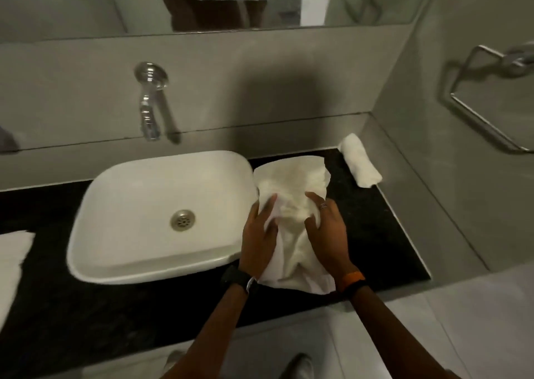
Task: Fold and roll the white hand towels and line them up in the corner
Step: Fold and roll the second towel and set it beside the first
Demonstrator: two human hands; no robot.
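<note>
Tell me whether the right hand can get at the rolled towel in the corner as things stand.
Probably yes. The rolled towel lies in the open beyond the right hand, with only bare black counter between them. It must first let go of the unrolled towel.

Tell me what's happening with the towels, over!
Gripping the unrolled towel beside the sink: left hand, right hand. One rolled towel already in the corner. Nothing in the way.
</note>
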